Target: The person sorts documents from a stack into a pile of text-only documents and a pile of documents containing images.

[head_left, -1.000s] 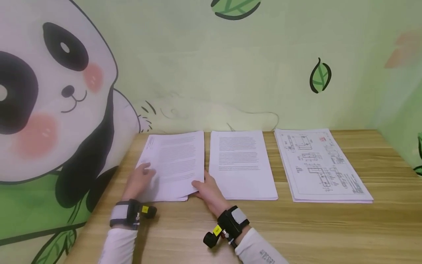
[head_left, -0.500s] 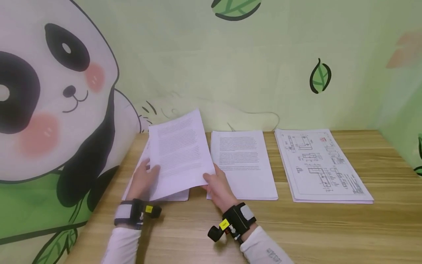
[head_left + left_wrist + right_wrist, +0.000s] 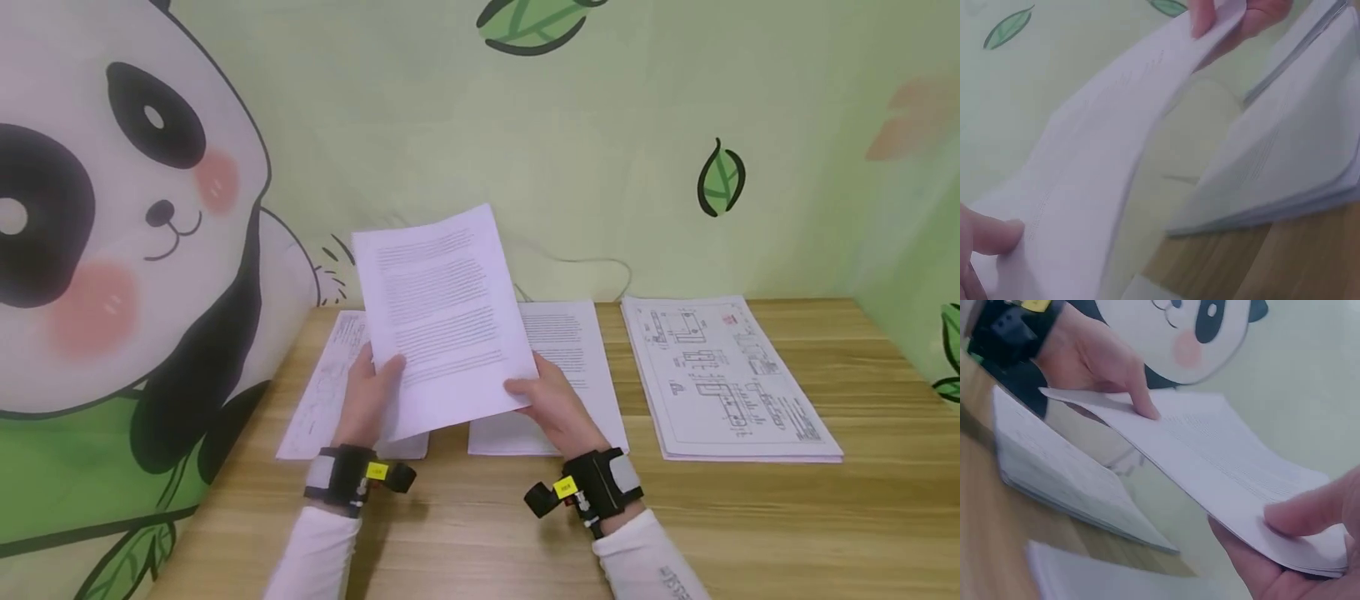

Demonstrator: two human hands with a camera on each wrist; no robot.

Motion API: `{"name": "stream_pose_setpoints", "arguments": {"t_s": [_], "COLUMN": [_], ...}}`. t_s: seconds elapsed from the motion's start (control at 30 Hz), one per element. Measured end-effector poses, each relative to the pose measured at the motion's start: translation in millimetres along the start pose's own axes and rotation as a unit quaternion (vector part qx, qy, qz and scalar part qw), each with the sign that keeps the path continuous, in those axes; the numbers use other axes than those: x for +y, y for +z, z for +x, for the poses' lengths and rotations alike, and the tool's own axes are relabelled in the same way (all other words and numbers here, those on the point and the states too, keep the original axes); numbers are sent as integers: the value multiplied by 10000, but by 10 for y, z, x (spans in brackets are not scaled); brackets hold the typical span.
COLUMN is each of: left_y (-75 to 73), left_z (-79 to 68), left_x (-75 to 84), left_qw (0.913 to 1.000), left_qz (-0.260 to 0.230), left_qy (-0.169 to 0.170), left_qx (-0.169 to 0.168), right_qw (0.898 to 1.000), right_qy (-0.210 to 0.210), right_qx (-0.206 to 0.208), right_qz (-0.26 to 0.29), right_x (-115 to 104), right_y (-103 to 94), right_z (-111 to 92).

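Both hands hold a thin sheaf of printed paper (image 3: 442,325) up above the table, tilted toward me. My left hand (image 3: 367,400) grips its left edge, thumb on top of the print. At the lower right corner my right hand (image 3: 555,404) pinches the paper between thumb and the fingers beneath. In the right wrist view the sheaf (image 3: 1210,469) shows a few layered edges and bows slightly. Below on the left lies a stack of drawing sheets (image 3: 315,417), partly covered by the left hand and the sheaf. A stack of text pages (image 3: 592,400) lies behind the right hand.
On the right of the wooden table (image 3: 525,533) lies another stack of technical drawings (image 3: 735,383). A painted wall (image 3: 600,167) with leaves and a panda (image 3: 172,275) rises along the back and left. Both wrists carry strapped cameras.
The sheaf has come up off the left stack and moved right and upward in both hands. Drawing sheets now show where text pages lay on top. Both hands have shifted right.
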State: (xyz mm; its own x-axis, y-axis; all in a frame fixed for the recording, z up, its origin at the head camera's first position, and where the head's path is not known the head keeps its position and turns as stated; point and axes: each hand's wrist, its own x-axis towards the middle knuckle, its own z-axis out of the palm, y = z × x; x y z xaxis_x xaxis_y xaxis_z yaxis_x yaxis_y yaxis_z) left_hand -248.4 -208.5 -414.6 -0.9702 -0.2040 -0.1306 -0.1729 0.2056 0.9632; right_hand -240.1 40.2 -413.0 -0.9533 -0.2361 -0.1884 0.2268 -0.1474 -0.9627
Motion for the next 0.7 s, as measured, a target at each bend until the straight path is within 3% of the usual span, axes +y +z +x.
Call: {"name": "stream_pose_setpoints", "arguments": {"t_s": [0.2,0.43,0.57,0.7], "left_y": [360,757,939,1060], "left_z": [-99,-80,-23,41], "left_x": [139,180,137,35], "left_qw": [9985,9929,9912,9941], "left_qz": [-50,-503,-676,-539], "left_qy": [395,452,472,257], "left_qx": [-388,-980,-1032,-907], "right_qw": [9931,9864,9807,9709], "right_qy": [-86,175,189,285], "right_qx": [578,1026,1240,1351], "right_qz": [-1021,-1269,-1500,-1956], "right_x": [-119,-191,-202,-153], "right_y": [-361,-743,-900,-1020], "right_z": [-57,-118,-153,-157]}}
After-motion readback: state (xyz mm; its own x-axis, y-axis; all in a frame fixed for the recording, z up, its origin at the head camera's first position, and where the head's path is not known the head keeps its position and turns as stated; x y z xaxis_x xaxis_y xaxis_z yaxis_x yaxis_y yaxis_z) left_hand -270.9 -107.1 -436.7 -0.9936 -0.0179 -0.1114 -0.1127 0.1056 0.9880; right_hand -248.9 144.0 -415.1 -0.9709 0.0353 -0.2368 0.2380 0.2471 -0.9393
